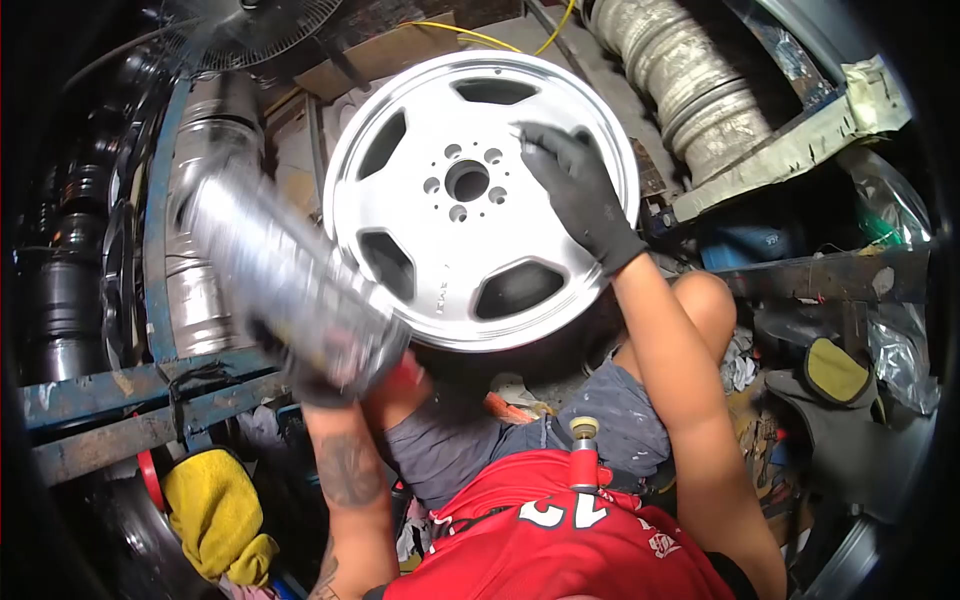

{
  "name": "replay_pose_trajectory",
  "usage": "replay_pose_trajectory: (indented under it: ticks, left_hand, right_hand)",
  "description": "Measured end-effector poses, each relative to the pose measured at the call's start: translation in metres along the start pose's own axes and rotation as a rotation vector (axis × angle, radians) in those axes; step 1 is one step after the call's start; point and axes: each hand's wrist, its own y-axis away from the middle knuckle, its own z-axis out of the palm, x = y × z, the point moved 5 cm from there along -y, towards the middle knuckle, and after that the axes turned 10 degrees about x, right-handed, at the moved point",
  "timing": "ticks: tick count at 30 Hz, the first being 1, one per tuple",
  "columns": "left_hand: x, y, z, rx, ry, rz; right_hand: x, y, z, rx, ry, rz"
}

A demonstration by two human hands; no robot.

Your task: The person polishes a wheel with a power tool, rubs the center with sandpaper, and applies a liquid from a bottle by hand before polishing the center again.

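Note:
My left hand (315, 378), in a black glove, is wrapped round a clear plastic bottle (275, 265), smeared by motion. The bottle is tilted beside the wheel's left edge. In front of me a silver alloy wheel (440, 125) lies face up, with dark openings between its spokes and a hub hole in the middle. My right hand (580, 190), also black-gloved, is over the wheel's upper right part. Its fingers are bent and partly spread with the tips close to a spoke; I see nothing held in them. Contact with the wheel cannot be made out.
Stacked metal rims (690, 90) lie at the upper right, and more rims (205, 230) stand at the left behind a blue metal frame (165, 290). A yellow cloth (215, 510) hangs at the lower left. A small red tool (584, 460) rests against the red shirt. A fan (250, 25) is at the top.

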Motion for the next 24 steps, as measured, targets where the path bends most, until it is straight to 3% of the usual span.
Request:
replay_pose_trajectory:
  ticks: [3,4,8,12,13,14,16,17,20,23,24]
  left_hand:
    - [0.026,0.089,-0.052,0.018,-0.052,-0.036]
    - [0.026,0.118,-0.072,0.034,-0.055,-0.061]
    - [0.000,0.230,-0.174,0.233,0.030,-0.146]
    - [-0.019,0.348,-0.353,0.944,0.207,-0.167]
    - [-0.018,0.354,-0.358,1.090,0.267,-0.218]
    - [-0.015,0.365,-0.362,1.286,0.155,-0.135]
    - [-0.004,0.372,-0.370,1.401,-0.131,-0.039]
    - [0.000,0.380,-0.388,1.490,0.003,-0.033]
    - [0.004,0.382,-0.383,1.698,-0.272,-0.135]
    - [0.001,0.309,-0.313,1.434,-0.963,0.353]
    - [-0.003,0.271,-0.256,1.233,-1.169,0.384]
  right_hand:
    - [0.015,0.036,0.006,-0.325,0.819,-0.248]
    - [0.017,0.047,0.013,-0.543,1.063,-0.196]
    - [0.035,0.078,0.024,-0.542,1.131,-0.205]
    - [0.038,0.079,0.035,-0.505,1.161,-0.213]
    - [0.038,0.082,0.035,-0.514,1.169,-0.215]
    - [0.038,0.084,0.035,-0.522,1.177,-0.218]
    - [0.033,0.086,0.032,-0.534,1.185,-0.183]
    - [0.032,0.087,0.032,-0.543,1.187,-0.166]
    - [0.034,0.079,0.032,-0.484,1.212,-0.185]
    - [0.044,0.083,0.039,-0.443,1.159,-0.258]
    - [0.042,0.084,0.040,-0.472,1.173,-0.235]
